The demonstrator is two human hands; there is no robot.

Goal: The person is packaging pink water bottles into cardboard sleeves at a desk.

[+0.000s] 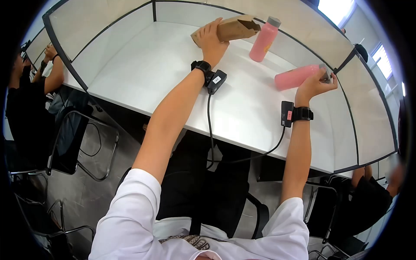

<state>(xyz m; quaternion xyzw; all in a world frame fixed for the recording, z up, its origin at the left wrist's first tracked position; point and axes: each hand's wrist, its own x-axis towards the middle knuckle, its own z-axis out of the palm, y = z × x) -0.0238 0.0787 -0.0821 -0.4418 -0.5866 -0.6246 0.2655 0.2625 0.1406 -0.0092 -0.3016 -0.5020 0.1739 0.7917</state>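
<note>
My left hand [213,41] is wrapped over the closed end of a brown paper bag [238,28], which lies on its side with its torn-looking open end facing right. To the right of the bag, a pink bottle [262,42] with a grey cap stands upright, untouched. A second pink bottle [292,78] lies tilted on its side near the right divider. Around its grey cap end, the fingers of my right hand [313,88] are curled, partly covering the cap. Both wrists carry black straps with small cabled boxes.
The white desk [173,82] is bounded by pale divider panels [104,21] with black edges. A black cable [211,130] links the wrist boxes and hangs over the desk's front edge. Other people sit at left and right, with a chair [108,147] at left.
</note>
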